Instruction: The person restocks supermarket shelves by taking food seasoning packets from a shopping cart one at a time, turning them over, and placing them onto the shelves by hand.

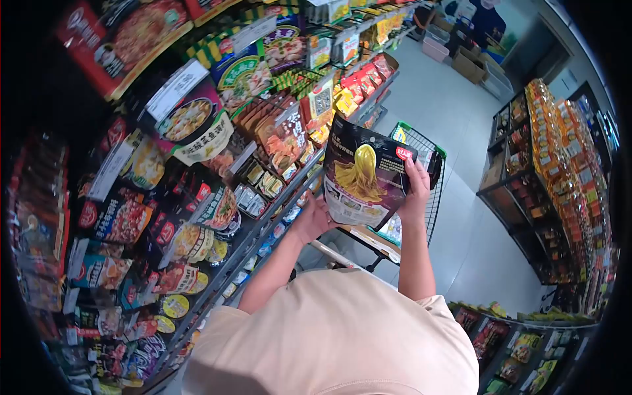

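A black packet (364, 172) with a yellow picture and a red label is held up in front of me, over the shopping cart. My right hand (416, 191) grips its right edge, thumb near the red label. At the packet's lower left is my left hand (315, 218), its fingers apart and partly behind the packet's edge; whether it bears any of the weight cannot be made out. The shopping cart (436, 192), with a green-trimmed rim, stands behind and below the packet, with some goods visible inside.
Shelves of packets (197, 122) with price tags fill the left side. A display rack (541, 191) of orange-topped goods stands at right, and another shelf (520, 342) at lower right. Cardboard boxes (469, 64), a pink bin (435, 50) and a person (484, 26) are at the far end.
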Demonstrator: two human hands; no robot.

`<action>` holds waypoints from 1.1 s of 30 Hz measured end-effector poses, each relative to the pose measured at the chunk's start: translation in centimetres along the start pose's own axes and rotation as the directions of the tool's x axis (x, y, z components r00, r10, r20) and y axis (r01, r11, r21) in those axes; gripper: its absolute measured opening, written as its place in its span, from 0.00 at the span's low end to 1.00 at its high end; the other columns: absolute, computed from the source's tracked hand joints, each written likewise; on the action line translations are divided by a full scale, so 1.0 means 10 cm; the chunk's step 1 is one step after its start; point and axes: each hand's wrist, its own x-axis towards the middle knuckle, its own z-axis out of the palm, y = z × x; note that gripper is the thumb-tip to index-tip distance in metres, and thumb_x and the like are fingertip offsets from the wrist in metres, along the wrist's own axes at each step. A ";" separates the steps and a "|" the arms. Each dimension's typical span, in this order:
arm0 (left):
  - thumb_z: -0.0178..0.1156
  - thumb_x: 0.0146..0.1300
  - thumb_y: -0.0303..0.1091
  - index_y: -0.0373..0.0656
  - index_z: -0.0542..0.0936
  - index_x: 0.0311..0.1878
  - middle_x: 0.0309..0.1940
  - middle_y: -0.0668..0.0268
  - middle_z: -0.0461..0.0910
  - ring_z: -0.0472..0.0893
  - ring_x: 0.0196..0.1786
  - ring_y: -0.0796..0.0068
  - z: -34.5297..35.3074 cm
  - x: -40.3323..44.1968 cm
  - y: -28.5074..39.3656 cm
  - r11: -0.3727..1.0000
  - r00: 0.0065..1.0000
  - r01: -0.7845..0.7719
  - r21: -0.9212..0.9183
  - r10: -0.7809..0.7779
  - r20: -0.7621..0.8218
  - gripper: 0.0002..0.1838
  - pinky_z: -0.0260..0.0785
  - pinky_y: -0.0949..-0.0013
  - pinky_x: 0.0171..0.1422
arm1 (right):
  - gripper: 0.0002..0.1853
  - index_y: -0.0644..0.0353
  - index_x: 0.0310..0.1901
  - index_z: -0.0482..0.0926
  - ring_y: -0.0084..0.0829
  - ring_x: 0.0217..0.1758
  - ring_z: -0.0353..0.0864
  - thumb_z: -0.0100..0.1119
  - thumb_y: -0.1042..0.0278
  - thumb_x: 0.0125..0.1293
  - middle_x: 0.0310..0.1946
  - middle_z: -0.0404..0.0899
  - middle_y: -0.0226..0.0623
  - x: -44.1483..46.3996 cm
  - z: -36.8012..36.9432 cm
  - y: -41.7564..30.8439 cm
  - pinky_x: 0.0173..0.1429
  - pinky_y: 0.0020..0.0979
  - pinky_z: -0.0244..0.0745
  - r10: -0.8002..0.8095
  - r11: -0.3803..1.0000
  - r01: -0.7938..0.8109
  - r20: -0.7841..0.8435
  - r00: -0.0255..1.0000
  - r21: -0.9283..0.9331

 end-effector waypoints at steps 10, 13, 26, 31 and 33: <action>0.53 0.75 0.51 0.46 0.67 0.72 0.64 0.59 0.77 0.80 0.64 0.61 -0.36 -0.71 0.01 0.997 1.000 -0.030 -0.076 0.030 -0.009 0.29 0.75 0.52 0.66 | 0.14 0.66 0.53 0.80 0.17 0.42 0.80 0.54 0.64 0.77 0.44 0.85 0.30 0.16 0.45 0.47 0.49 0.21 0.73 0.029 0.981 -0.003 0.136 0.990 -0.192; 0.49 0.77 0.51 0.46 0.66 0.74 0.65 0.61 0.77 0.80 0.64 0.63 -0.38 -0.84 0.04 0.994 0.997 -0.060 -0.095 0.054 -0.058 0.29 0.75 0.53 0.65 | 0.13 0.67 0.45 0.82 0.11 0.35 0.68 0.55 0.64 0.78 0.33 0.78 0.20 0.09 0.70 0.60 0.39 0.19 0.63 -0.031 0.893 0.137 0.245 0.969 -0.429; 0.57 0.72 0.51 0.38 0.74 0.60 0.47 0.61 0.81 0.84 0.45 0.73 -0.15 -1.31 0.04 0.875 0.870 -0.476 0.091 0.483 -0.094 0.26 0.80 0.73 0.49 | 0.09 0.68 0.44 0.81 0.18 0.30 0.81 0.62 0.69 0.72 0.28 0.82 0.35 -0.51 1.57 0.84 0.29 0.24 0.74 0.342 0.712 0.332 0.719 0.605 -0.618; 0.64 0.65 0.56 0.40 0.74 0.60 0.47 0.59 0.80 0.84 0.44 0.69 0.21 -1.46 0.28 0.888 0.820 -0.449 0.101 0.455 -0.347 0.32 0.81 0.74 0.45 | 0.17 0.68 0.53 0.79 0.24 0.41 0.85 0.66 0.67 0.69 0.40 0.83 0.40 -0.49 1.71 0.88 0.44 0.31 0.80 0.153 0.799 0.436 0.842 0.518 -0.413; 0.47 0.71 0.68 0.40 0.75 0.57 0.45 0.55 0.81 0.81 0.45 0.65 0.05 -1.46 0.26 0.933 0.923 -0.358 -0.043 0.347 -0.165 0.36 0.77 0.67 0.37 | 0.21 0.67 0.56 0.77 0.34 0.47 0.85 0.68 0.63 0.68 0.45 0.84 0.42 -0.42 1.62 1.03 0.54 0.34 0.79 0.185 0.790 0.421 0.828 0.530 -0.446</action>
